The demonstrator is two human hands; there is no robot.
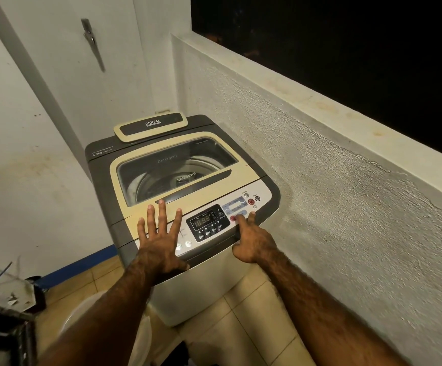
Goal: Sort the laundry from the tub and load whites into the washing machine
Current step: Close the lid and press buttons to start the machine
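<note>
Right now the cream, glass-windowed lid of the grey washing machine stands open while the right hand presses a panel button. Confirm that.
Wrong: the cream, glass-windowed lid is shut on the grey washing machine, per the head view. The right hand does press a panel button.

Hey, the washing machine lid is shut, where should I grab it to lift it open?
Probably at the dark recessed slot in the front edge of the lid, just beyond the left hand. Come from the front, hook the fingertips under that slot and lift up and back. The lid looks hinged at the rear, near the raised panel marked DIGITAL, so the front edge swings up.
</note>
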